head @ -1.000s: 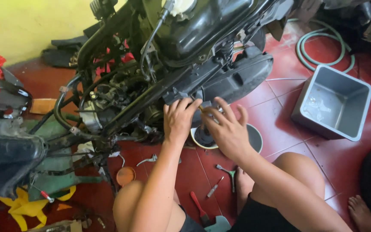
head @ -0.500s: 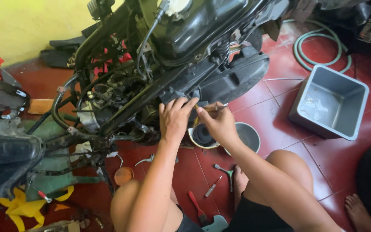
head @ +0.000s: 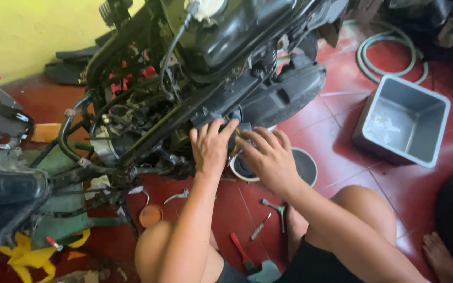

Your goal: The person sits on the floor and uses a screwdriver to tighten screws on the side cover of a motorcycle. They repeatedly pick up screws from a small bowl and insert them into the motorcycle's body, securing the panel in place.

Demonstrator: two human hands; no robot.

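A stripped scooter (head: 205, 63) with black frame tubes, fuel tank and engine parts stands in front of me. My left hand (head: 209, 148) rests with spread fingers against the black engine casing (head: 284, 94) near the frame. My right hand (head: 269, 157) is beside it, fingers curled around a small part at the casing; what it grips is hidden. Under both hands a round dark pan (head: 302, 166) sits on the red tile floor. My bare knees are at the bottom of the view.
A grey plastic tub (head: 402, 120) stands at the right, a coiled green hose (head: 378, 57) behind it. Screwdrivers (head: 242, 251) and a wrench (head: 276, 209) lie on the floor between my legs. A small orange dish (head: 150, 215) is at the left. Another person's foot (head: 439, 254) shows at the right.
Both hands stayed at the engine casing and shifted slightly up and left in the view. The camera has drifted a little.
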